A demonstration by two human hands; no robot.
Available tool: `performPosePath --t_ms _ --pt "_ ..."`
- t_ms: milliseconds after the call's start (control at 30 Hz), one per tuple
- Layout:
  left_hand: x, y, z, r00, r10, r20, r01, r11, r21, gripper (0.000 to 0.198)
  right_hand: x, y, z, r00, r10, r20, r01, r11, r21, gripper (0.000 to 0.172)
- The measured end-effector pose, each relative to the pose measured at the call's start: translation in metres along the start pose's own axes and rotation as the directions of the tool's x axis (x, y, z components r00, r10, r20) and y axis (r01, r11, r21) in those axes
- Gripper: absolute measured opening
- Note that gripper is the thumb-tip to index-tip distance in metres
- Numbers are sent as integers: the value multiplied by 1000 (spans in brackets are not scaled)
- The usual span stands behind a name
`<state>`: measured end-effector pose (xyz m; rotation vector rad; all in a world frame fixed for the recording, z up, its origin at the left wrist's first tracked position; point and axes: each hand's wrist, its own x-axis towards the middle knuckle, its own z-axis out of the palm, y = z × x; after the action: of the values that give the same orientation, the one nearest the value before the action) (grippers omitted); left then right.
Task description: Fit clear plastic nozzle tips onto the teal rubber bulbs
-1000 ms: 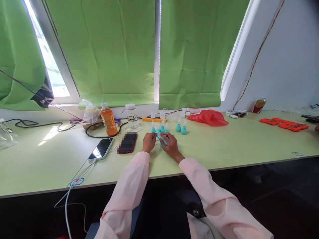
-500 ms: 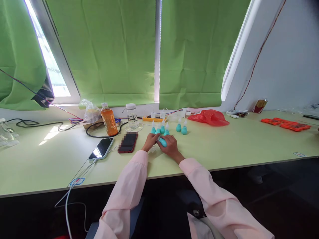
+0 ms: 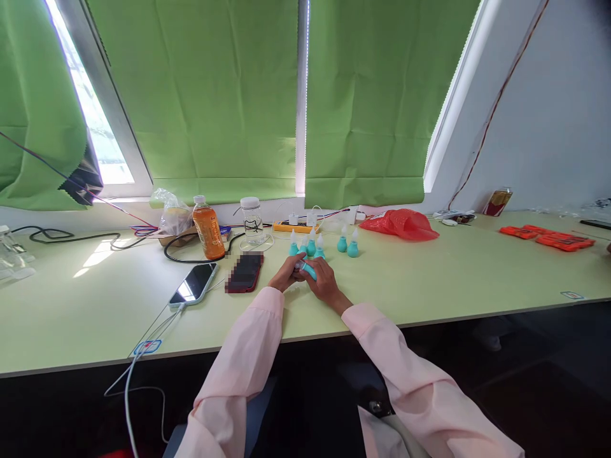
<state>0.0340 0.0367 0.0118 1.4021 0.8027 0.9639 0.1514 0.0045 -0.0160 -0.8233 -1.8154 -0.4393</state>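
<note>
Both hands meet over the table, around one turquoise nasal aspirator (image 3: 310, 271) held lying on its side. My right hand (image 3: 326, 282) is wrapped about its rounded bulb. At the clear nozzle end, my left hand (image 3: 283, 276) has its fingers closed, partly covering that end. Just behind my fingers stands a cluster of several like nasal aspirators (image 3: 311, 247), upright with translucent nozzles on top; my hands hide the lower parts of the nearest. Two more, a left one (image 3: 342, 243) and a right one (image 3: 352, 248), stand apart to the right of the cluster.
Left of my hands lie a dark red-edged phone (image 3: 245, 273) and a light-cased phone (image 3: 194, 284) with a cable. Behind them stand an orange drink bottle (image 3: 209, 232) and a clear jar (image 3: 252, 222). A yellow power strip (image 3: 292, 228) and red bag (image 3: 400, 225) are at the back.
The nasal aspirator has turned a little in my hands, and its clear end now shows more beside my left fingers. My hands have shifted slightly left. The aspirators on the table stay put.
</note>
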Motion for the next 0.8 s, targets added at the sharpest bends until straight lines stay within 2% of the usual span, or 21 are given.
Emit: performPosePath --t_ms 200,333,467,600,700,800 --pt "-6 17 -15 989 116 -86 -101 981 163 50 -1 6 -2 989 93 -115 -89 995 36 18" --pt "-4 14 -9 967 203 -156 -126 908 399 49 2 14 -5 950 228 -214 -229 973 22 23" --pt "-2 2 0 929 293 -225 -78 751 656 37 7 21 -6 846 413 -338 -440 898 -4 26" --pt "-1 -2 -4 908 344 -238 -15 595 803 30 9 32 -5 728 549 -412 -605 796 -9 30" --pt "-1 -2 -7 914 343 -216 16 502 865 25 6 41 -1 679 612 -404 -676 737 -20 28" --pt "-1 -4 -6 921 334 -203 41 435 899 24 0 48 6 655 657 -372 -718 695 -36 22"
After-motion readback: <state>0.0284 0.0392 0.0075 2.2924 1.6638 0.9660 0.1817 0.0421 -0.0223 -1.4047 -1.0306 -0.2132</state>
